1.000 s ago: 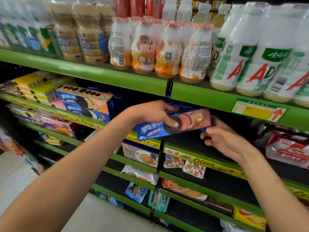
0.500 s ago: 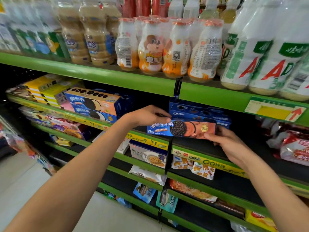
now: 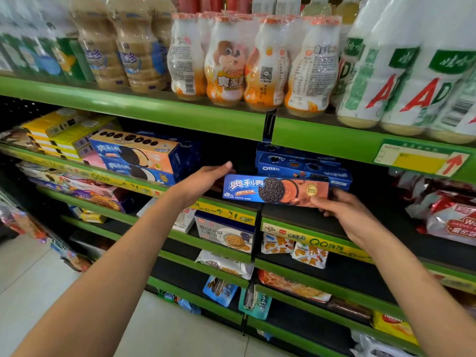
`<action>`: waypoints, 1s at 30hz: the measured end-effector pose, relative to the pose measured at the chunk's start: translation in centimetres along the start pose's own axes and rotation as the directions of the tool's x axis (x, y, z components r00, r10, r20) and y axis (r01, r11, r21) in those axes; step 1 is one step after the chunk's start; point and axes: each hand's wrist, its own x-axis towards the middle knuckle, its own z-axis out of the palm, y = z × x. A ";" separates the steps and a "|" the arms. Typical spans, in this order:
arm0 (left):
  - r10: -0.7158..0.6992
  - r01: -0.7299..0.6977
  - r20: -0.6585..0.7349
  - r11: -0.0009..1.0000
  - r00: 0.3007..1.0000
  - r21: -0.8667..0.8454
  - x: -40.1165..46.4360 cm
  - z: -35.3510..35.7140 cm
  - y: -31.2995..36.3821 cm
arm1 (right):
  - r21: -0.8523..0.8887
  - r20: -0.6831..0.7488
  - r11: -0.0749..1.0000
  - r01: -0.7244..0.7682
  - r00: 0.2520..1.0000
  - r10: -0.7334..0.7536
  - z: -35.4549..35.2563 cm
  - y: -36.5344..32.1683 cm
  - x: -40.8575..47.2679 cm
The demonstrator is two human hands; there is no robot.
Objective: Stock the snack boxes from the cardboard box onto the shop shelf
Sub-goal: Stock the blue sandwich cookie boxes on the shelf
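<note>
A blue and brown Oreo snack box [image 3: 273, 190] stands level on its long edge, face toward me, just above the black shelf [image 3: 296, 215]. My left hand [image 3: 201, 182] grips its left end, thumb up and fingers behind the box. My right hand [image 3: 345, 211] holds its lower right corner. Directly behind the box sits a stack of blue Oreo boxes [image 3: 301, 163] on the same shelf. The cardboard box is out of view.
Further left on this shelf lie orange-blue Oreo boxes [image 3: 139, 158] and yellow boxes [image 3: 59, 130]. Red wafer packs [image 3: 448, 215] lie at the right. Drink bottles [image 3: 257, 63] fill the green shelf above. Lower shelves hold snack bags; the floor is at bottom left.
The snack box went from tilted to level and moved in toward the shelf, in front of the Oreo stack. Both hands stayed on its ends.
</note>
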 end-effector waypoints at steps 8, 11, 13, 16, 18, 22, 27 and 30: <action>0.065 -0.067 0.106 0.998 0.992 0.015 0.4 -0.9 -0.6 | -0.019 -0.003 1.000 -0.017 1.000 0.017 -0.2 0.1 0.2; 0.126 -0.125 0.147 0.992 0.981 -0.018 0.1 -1.1 -0.7 | -0.040 0.013 0.999 -0.008 1.000 0.009 -0.6 0.4 0.3; 0.197 -0.186 0.136 0.978 0.971 -0.091 0.0 -1.1 -1.0 | -0.076 0.023 0.997 0.019 1.000 -0.018 -0.7 0.5 0.4; 0.253 -0.241 0.120 0.965 0.960 -0.108 -0.1 -0.9 -1.2 | -0.124 0.036 0.992 0.035 0.999 -0.031 -0.7 0.7 0.5; 0.263 -0.249 0.126 0.962 0.957 -0.117 -0.1 -0.9 -1.1 | -0.130 0.037 0.991 0.039 0.999 -0.034 -0.8 0.8 0.6; 0.272 -0.256 0.137 0.959 0.952 -0.124 -0.2 -1.0 -1.1 | -0.112 0.044 0.993 0.047 0.998 -0.043 -0.8 0.8 0.5; 0.272 -0.256 0.134 0.959 0.953 -0.124 -0.1 -1.0 -1.2 | -0.124 0.041 0.992 0.035 0.999 -0.030 -0.7 0.5 0.2; 0.275 -0.258 0.132 0.957 0.952 -0.132 -0.2 -0.9 -1.3 | -0.138 0.030 0.990 0.022 0.999 -0.018 -0.7 0.4 0.1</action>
